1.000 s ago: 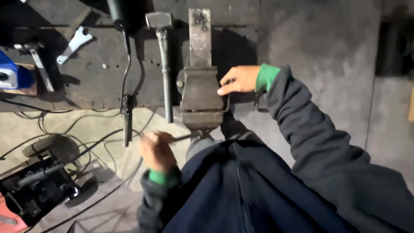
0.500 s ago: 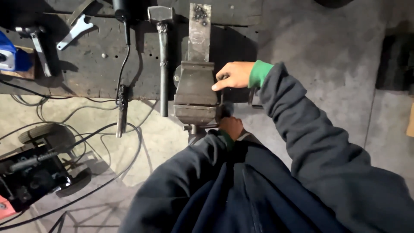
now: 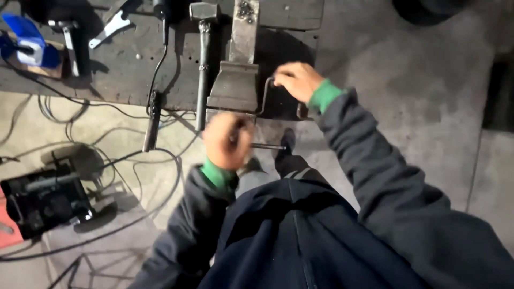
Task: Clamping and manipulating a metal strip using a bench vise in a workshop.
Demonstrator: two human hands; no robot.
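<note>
Grey concrete floor, strewn with black cables (image 3: pixel 107 160), runs under 1 dark, scarred steel workbench (image 3: pixel 123 69). On its edge sits 1 grey bench vise (image 3: pixel 234 85), blocky and worn, with 1 flat metal bar (image 3: pixel 245 29) standing up behind it. Beside the vise lies 1 hammer (image 3: pixel 202 59), long-shafted with a square head. 2 hands work here: the left hand (image 3: pixel 226 140) is closed around the thin vise handle rod (image 3: pixel 267 146) below the vise, and the right hand (image 3: pixel 297 80) grips 1 bent rod (image 3: pixel 264 96) just beside the vise. 1 black boxy machine (image 3: pixel 43 198) sits on the floor.
</note>
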